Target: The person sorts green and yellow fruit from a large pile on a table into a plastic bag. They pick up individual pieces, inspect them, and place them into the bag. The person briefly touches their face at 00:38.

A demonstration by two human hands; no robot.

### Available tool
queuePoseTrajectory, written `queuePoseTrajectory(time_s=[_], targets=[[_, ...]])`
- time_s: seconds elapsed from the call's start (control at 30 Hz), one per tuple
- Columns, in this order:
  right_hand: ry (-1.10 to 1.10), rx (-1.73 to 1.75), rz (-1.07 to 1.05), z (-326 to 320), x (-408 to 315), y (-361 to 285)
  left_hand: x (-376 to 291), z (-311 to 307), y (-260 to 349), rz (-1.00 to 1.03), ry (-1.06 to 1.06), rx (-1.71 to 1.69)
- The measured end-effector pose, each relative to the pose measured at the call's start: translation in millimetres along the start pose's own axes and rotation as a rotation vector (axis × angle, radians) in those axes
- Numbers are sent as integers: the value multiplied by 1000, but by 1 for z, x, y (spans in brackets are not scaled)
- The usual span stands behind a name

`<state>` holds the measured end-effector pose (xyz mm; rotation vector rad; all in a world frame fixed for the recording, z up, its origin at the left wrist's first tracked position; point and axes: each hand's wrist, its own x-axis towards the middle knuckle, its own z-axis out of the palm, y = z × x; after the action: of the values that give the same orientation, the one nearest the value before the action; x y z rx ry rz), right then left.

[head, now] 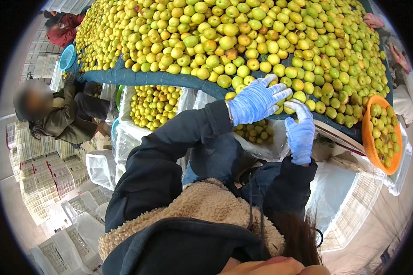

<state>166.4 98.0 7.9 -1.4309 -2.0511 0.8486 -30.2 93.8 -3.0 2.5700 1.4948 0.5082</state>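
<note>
Green-yellow fruits, which look like jujubes (pixel 227 43), lie heaped on a table covered with dark blue cloth (pixel 151 78). At the table's near edge my left hand (pixel 256 99), in a blue and white knit glove, rests palm down over some fruits with its fingers spread; whether it grips any is hidden. Close to its right, my right hand (pixel 301 127), gloved alike, has bent fingers touching a fruit at the edge; its grip is unclear. Below my hands, a plastic-lined crate (pixel 278 137) holds more fruits, partly hidden by my left arm.
An orange basket (pixel 366 137) of fruits sits at the table's right corner. Another lined crate (pixel 124 106) of fruits stands left of my arm. A seated co-worker (pixel 65 110) is at the left, another person (pixel 64 29) beyond, near a blue basin (pixel 67 57). Stacked crates (pixel 38 185) fill the lower left.
</note>
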Motion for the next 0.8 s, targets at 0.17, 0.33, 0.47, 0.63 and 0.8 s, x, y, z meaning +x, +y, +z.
queuePoseTrajectory(time_s=[0.17, 0.33, 0.47, 0.63, 0.8], targets=[[112, 255, 122, -8, -6, -4, -39, -37, -44, -167, 258, -150], [81, 214, 165, 0, 1, 17, -91, -48, -74, -594, 130, -105], [52, 246, 165, 12, 6, 23, -92, -34, -43, -599, 85, -96], [-97, 138, 30, 17, 18, -23, -95, -24, -31, -573, 172, -317], [-67, -31, -50, 31, 23, -6, -78, -32, -20, -516, 189, -322]])
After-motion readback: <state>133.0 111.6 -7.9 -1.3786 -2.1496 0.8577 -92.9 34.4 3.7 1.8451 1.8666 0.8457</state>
